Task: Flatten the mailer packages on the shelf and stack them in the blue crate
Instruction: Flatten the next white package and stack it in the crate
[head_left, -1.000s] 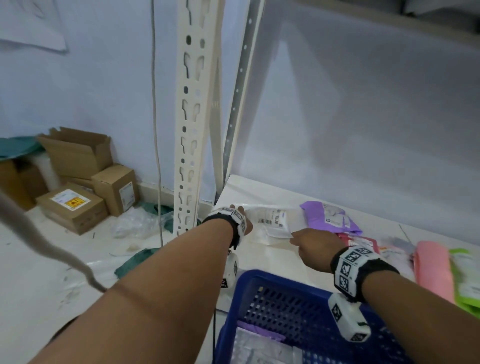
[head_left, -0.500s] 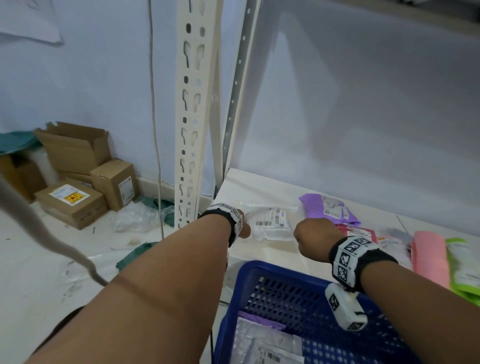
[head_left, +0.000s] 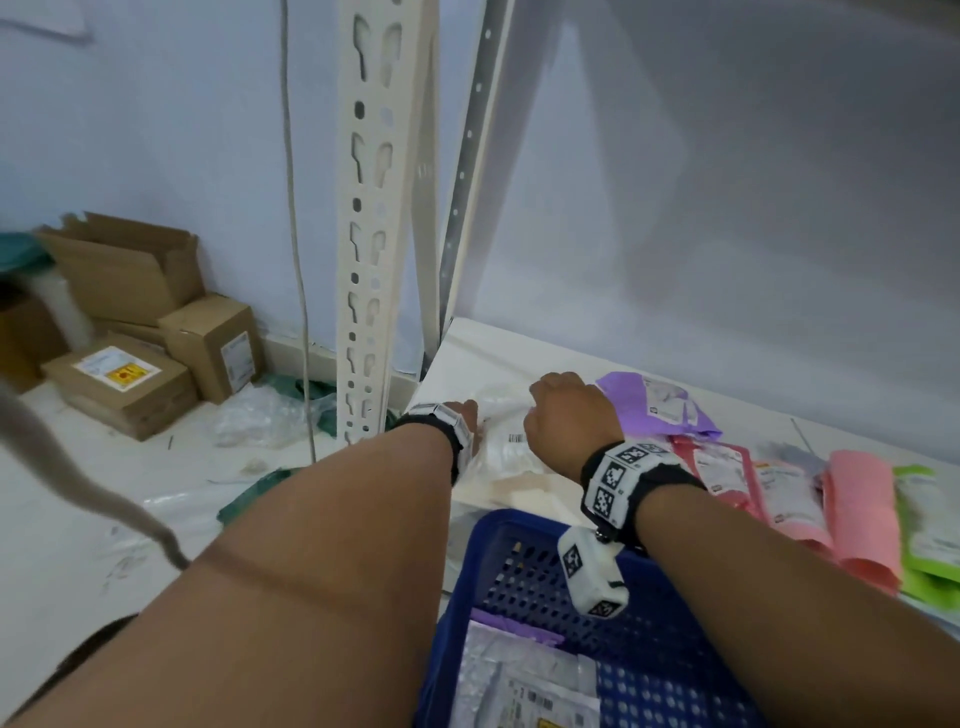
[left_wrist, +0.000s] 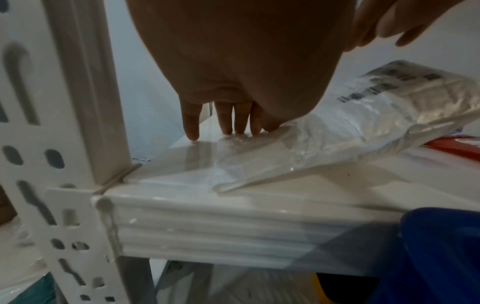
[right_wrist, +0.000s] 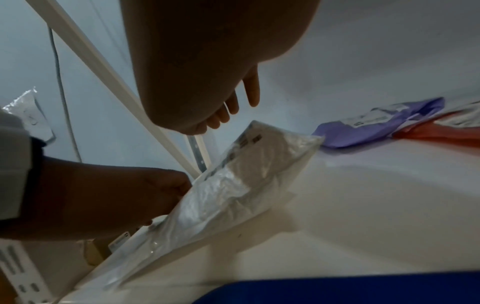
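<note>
Now our left hand (left_wrist: 233, 67) presses straight fingers on the clear mailer (left_wrist: 337, 131), lying crosswise along the shelf (left_wrist: 233, 222) edge; our right hand (head_left: 569, 418) hovers open-fingered above it.

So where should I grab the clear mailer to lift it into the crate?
Probably by its two short ends, one hand each. The clear mailer lies limp on the shelf, left hand already pressing its left end; right hand hovers over the other.

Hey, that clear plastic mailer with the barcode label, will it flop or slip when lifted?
The clear plastic mailer looks crinkled and soft, so probably floppy. Its glossy film on the smooth white shelf may slide easily. It seems light.
</note>
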